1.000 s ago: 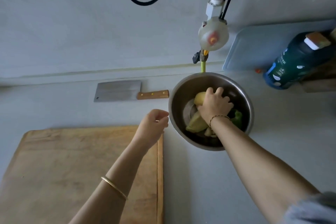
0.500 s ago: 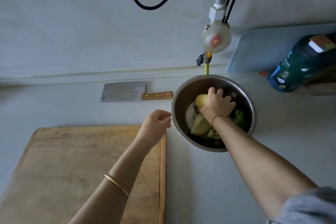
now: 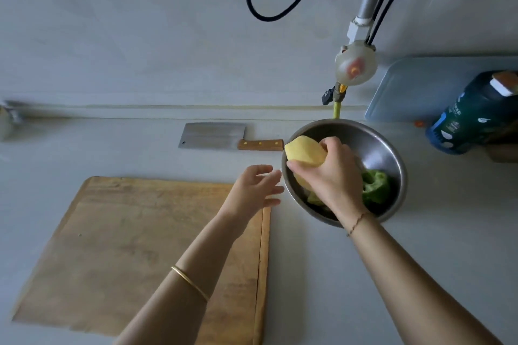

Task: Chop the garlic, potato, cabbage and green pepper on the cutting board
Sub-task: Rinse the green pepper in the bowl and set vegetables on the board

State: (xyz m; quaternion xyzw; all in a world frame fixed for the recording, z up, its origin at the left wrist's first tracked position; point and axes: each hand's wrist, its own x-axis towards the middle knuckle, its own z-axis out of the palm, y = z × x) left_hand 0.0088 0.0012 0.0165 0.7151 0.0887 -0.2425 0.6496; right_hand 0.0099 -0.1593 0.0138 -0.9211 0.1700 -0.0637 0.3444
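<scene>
Head view, step in hand: the potato is judged to be on its way from bowl to board; nothing is chopped yet.
Potato: a peeled, pale-yellow potato (image 3: pixel 305 151) is held over the ten o'clock rim of the bowl, clear of its floor.
Right hand: the right hand (image 3: pixel 333 176) is curled round the potato from the four o'clock side, thumb underneath.
Left hand: the left hand (image 3: pixel 252 190) is held with fingers spread and nothing in it, over the board's two o'clock corner, just beside the bowl.
Bowl: a round stainless-steel bowl (image 3: pixel 372 145) is seen at two o'clock from the board, with a piece of green pepper (image 3: pixel 375 186) lying at its four o'clock side.
Garlic and cabbage: neither can be told apart; pale scraps under the wrist are mostly hidden.
Cutting board: a bare rectangular wooden cutting board (image 3: pixel 126 246) is laid at seven o'clock in the picture.
Cleaver: a steel cleaver with a wooden handle (image 3: pixel 213 136) is left flat at twelve o'clock from the board, its handle end near the bowl.
Risk, slip: a wet peeled surface could be lost from a one-handed hold and dropped on the counter.
Risk, bowl: the rim could be caught by the wrist and the bowl tipped.
Risk, rolling: a round potato set down uncut could roll under the blade.
</scene>
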